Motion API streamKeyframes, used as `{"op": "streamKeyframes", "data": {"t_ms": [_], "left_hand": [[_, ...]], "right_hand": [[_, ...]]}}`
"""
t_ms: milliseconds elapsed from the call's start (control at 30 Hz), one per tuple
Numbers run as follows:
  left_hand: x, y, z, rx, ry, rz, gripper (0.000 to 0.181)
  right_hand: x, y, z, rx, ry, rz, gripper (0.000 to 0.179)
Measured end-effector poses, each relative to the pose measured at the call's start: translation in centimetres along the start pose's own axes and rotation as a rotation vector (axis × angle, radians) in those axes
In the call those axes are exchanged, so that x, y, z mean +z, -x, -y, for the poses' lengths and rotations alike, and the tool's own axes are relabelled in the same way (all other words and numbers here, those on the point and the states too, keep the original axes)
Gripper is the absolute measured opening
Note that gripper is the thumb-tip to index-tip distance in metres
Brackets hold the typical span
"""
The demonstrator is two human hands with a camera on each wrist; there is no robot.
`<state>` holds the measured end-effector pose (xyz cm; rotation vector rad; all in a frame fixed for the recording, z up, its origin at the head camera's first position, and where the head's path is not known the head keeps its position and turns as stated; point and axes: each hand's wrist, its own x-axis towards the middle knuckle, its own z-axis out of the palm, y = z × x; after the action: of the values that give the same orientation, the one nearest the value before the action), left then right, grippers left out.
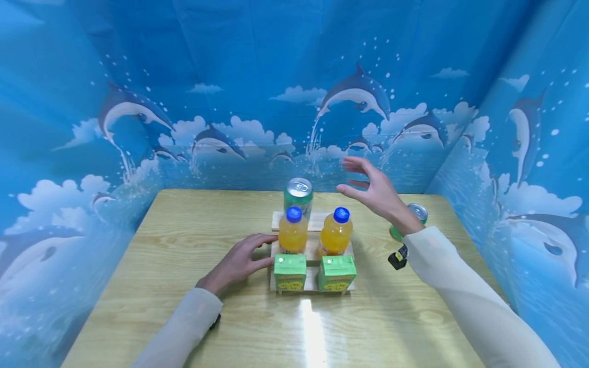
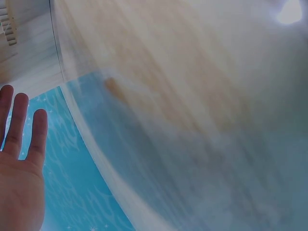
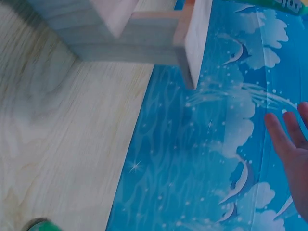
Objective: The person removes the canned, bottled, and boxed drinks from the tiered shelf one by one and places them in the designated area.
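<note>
A stepped wooden rack (image 1: 312, 278) bears two green juice boxes (image 1: 290, 273) (image 1: 337, 274) on its front step. Two orange-drink bottles (image 1: 293, 236) (image 1: 336, 236) with blue caps stand on the middle step. On the back step, at the left, is a green can (image 1: 299, 191). My left hand (image 1: 238, 261) is at the rack's left side, its fingertips right at the edge; the left wrist view shows straight fingers (image 2: 37, 137). Raised behind and right of the rack, my right hand (image 1: 370, 188) has its fingers spread with nothing between them.
Another green can (image 1: 417, 212) stands on the wooden table (image 1: 184, 220) at the right, partly behind my right wrist. Blue dolphin-print cloth (image 1: 257, 102) closes off the back and sides. The right wrist view shows the rack's side (image 3: 125, 41) overlapping the table edge.
</note>
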<state>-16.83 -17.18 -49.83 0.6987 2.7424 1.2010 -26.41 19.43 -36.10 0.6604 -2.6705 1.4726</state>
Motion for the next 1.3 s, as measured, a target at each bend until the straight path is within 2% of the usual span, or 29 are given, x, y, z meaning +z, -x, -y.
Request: {"op": "streamKeyframes", "data": {"t_ms": [233,833,1000,1300], "left_hand": [[0.0,0.0,0.0,0.001,0.004,0.001,0.057],[0.1,-0.1,0.3,0.024,0.002,-0.007,0.057],[0.1,-0.1,0.5,0.04,-0.002,-0.012,0.057],[0.0,-0.1,0.4,0.035,-0.007,-0.005,0.056]], "right_hand": [[1.0,-0.9,0.9,-0.041,-0.074,0.083,0.072],[3.2,-2.9,2.6,-0.113,-0.159,0.279,0.072],[3.6,-3.3,3.0,-0.109,-0.163,0.355,0.079],[4.0,-4.0,3.1,-0.099,-0.198,0.478,0.084]]}}
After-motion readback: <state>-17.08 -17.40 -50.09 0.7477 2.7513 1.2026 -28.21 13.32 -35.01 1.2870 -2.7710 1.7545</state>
